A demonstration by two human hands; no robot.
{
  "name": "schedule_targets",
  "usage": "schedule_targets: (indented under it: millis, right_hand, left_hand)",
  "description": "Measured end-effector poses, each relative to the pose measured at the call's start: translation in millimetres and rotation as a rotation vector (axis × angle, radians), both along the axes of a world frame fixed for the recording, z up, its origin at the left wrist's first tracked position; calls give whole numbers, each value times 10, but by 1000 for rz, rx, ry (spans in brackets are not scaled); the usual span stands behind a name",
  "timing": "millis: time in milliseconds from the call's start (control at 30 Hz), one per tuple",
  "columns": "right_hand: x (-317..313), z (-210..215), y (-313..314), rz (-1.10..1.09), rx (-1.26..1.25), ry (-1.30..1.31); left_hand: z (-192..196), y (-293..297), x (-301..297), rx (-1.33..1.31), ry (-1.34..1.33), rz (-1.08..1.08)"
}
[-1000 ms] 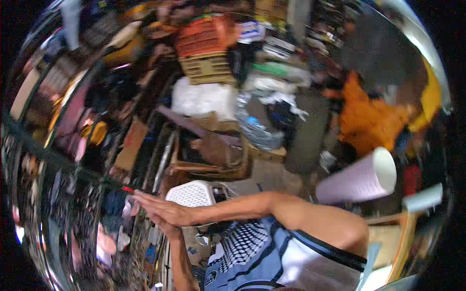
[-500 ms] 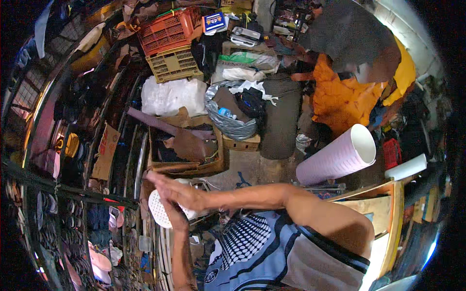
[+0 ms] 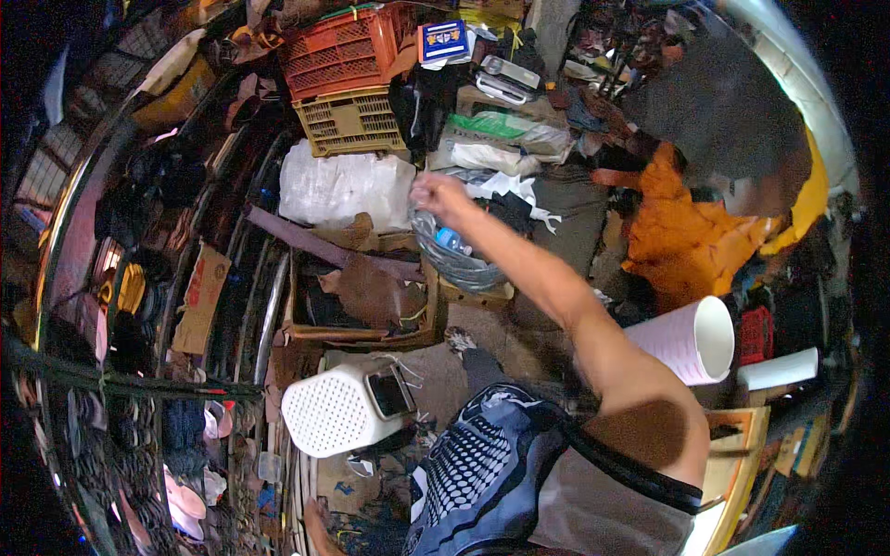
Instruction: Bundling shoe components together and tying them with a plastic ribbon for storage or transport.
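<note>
My right arm reaches forward across the middle. My right hand [image 3: 439, 194], slightly blurred, is closed with its fingers curled, and what it holds, if anything, is hidden. It is over the far left rim of a grey plastic bag [image 3: 468, 273], beside a white wrapped bundle [image 3: 348, 185]; whether it touches either I cannot tell. A small blue-labelled bottle [image 3: 451, 241] lies in the bag. My left hand [image 3: 317, 519] is low at the left, its fingers too dark to read. Between the arms stands a white plastic stool [image 3: 324, 408] with a perforated seat.
A cardboard box [image 3: 432, 320] holds brown and dark scraps. Red [image 3: 338, 56] and tan [image 3: 352, 120] crates are stacked behind. A white-pink roll [image 3: 663, 338] stands right, near an orange hide [image 3: 686, 232]. Shelves of shoe-like pieces [image 3: 185, 500] line the left.
My hands, which were together over the stool, have parted. The right has swung forward to the plastic bag; the left has dropped down and back. The stool is uncovered, and the view has shifted slightly.
</note>
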State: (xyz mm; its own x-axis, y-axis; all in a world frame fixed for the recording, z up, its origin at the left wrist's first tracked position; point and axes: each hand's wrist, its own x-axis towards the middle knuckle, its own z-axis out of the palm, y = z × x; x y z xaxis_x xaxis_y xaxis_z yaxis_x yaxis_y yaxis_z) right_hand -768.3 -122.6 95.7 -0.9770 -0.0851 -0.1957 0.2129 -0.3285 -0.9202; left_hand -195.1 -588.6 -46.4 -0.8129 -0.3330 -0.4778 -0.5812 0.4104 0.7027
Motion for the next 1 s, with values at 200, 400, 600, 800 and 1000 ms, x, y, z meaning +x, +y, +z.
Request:
schedule_targets:
  millis: [200,400,600,800,1000]
  right_hand:
    - [-2417,56,1054,-296,-168,25]
    - [-3857,26,1337,-421,-119,-37]
    - [-4470,169,1282,-440,-242,-62]
    - [-4650,264,1070,-614,-255,-138]
    - [-5008,109,1324,-535,-436,30]
  left_hand:
    - [-38,517,-1190,-12,-22,-25]
    - [146,1041,-1667,-12,-118,17]
    - [319,1308,-1948,-17,-171,36]
    - [384,1386,-2157,-24,-195,30]
    - [255,1580,-2449,22,-164,-18]
